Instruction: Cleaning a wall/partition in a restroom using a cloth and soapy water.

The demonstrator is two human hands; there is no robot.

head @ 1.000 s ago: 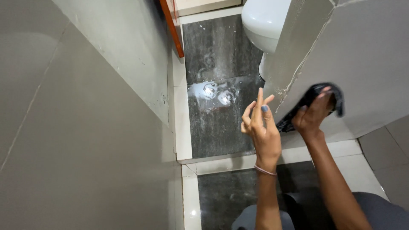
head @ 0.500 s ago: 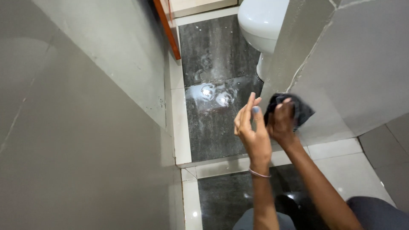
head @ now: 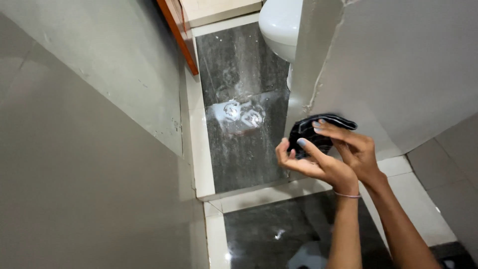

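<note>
A: Since the earlier frame the dark cloth (head: 318,133) has come off the grey wall panel. A second ago the right hand (head: 356,152) pressed it flat against the panel; now both hands meet in front of the person, away from the wall, with the cloth bunched between them.

B: Take it from the left for me.

A: Far left is the plain grey wall (head: 89,149), scuffed near its lower edge. Next comes the pale tile border (head: 196,144), then the dark marbled floor (head: 239,99), glossy, with two bright reflections of lights on it. A red-brown door frame (head: 177,35) stands at the top, and the white toilet bowl (head: 281,22) beside it.

B: And the hands?

A: The left hand (head: 311,164) is open, palm up, fingers spread under the cloth's lower edge, a thin bracelet at its wrist. The right hand is curled over the cloth from above, fingers closed on it. The cloth sits just above the left palm, in front of the panel's edge (head: 318,74).

B: How far along does the wiping look?

A: My guess is it is paused, with the cloth being refolded. The panel (head: 398,74) shows no obvious marks, though its chipped edge looks rough. I cannot tell how much has been wiped.
</note>
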